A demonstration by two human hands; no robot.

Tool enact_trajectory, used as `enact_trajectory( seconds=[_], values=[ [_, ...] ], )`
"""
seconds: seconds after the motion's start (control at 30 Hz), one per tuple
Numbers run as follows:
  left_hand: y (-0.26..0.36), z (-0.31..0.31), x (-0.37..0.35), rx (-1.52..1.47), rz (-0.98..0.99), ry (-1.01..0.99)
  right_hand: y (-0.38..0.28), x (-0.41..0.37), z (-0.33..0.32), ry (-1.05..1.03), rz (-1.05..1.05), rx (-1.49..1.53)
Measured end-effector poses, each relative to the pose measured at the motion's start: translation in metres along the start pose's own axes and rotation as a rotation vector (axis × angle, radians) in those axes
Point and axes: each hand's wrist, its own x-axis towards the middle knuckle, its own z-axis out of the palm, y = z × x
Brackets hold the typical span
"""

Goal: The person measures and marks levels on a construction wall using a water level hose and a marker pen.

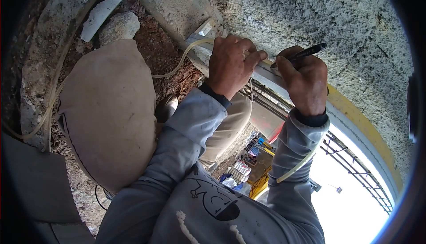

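My right hand [306, 78] grips a black marker pen [308, 52], its tip down close to a long grey bar with a yellow edge [364, 119] that runs along the rough concrete wall. Beside it, my left hand [233, 64] is closed over a thin, clear yellowish hose [181, 62] at the bar, thumb pointing toward the pen tip. From under that hand the hose drops to the left, across the dirt. A loose hose end [296, 167] shows in front of my right sleeve.
The rough concrete wall [301, 13] fills the upper right. Broken concrete pieces [120, 27] lie on reddish soil to the left, by my bent knee [111, 111]. Steel rebar [359, 173] shows at lower right. Below are a yellow frame [261, 183] and assorted supplies.
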Motion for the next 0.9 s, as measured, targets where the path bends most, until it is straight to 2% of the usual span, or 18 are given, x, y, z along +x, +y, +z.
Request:
enact_trajectory(
  seconds=[0.13, 0.23, 0.3, 0.33, 0.43, 0.53, 0.57, 0.6, 0.63, 0.67, 0.73, 0.9],
  values=[
    [-0.006, 0.004, -0.002, 0.034, -0.028, 0.022, -0.004, -0.001, -0.002, -0.015, 0.007, -0.015],
    [-0.005, 0.004, -0.002, 0.022, -0.033, 0.015, -0.006, -0.003, 0.000, 0.067, 0.042, 0.062],
    [-0.005, 0.003, -0.002, 0.064, -0.010, 0.023, 0.000, -0.006, 0.005, 0.259, -0.100, 0.224],
    [-0.005, 0.003, -0.002, 0.105, 0.010, 0.032, 0.000, -0.008, 0.001, 0.264, -0.101, 0.225],
    [-0.005, 0.003, -0.001, 0.050, -0.030, -0.005, -0.004, -0.025, -0.018, 0.151, -0.266, -0.248],
    [-0.004, 0.002, -0.001, 0.063, -0.053, -0.042, -0.013, -0.047, -0.039, 0.166, -0.321, -0.387],
    [-0.003, 0.001, 0.000, 0.068, -0.039, -0.050, -0.014, -0.056, -0.044, 0.181, -0.267, -0.413],
    [-0.001, 0.000, 0.001, 0.060, -0.114, -0.110, -0.014, -0.061, -0.051, 0.194, -0.262, -0.405],
    [0.001, -0.001, 0.000, 0.053, -0.191, -0.170, -0.012, -0.067, -0.059, 0.168, -0.326, -0.554],
    [0.003, 0.000, 0.000, 0.068, -0.168, -0.180, -0.006, -0.074, -0.069, 0.153, -0.386, -0.697],
    [0.001, -0.001, 0.001, 0.124, 0.014, -0.060, 0.002, -0.079, -0.079, 0.168, -0.396, -0.704],
    [0.006, -0.008, 0.003, 0.234, 0.039, -0.184, 0.007, -0.086, -0.099, 0.157, -0.453, -0.751]
  ],
)
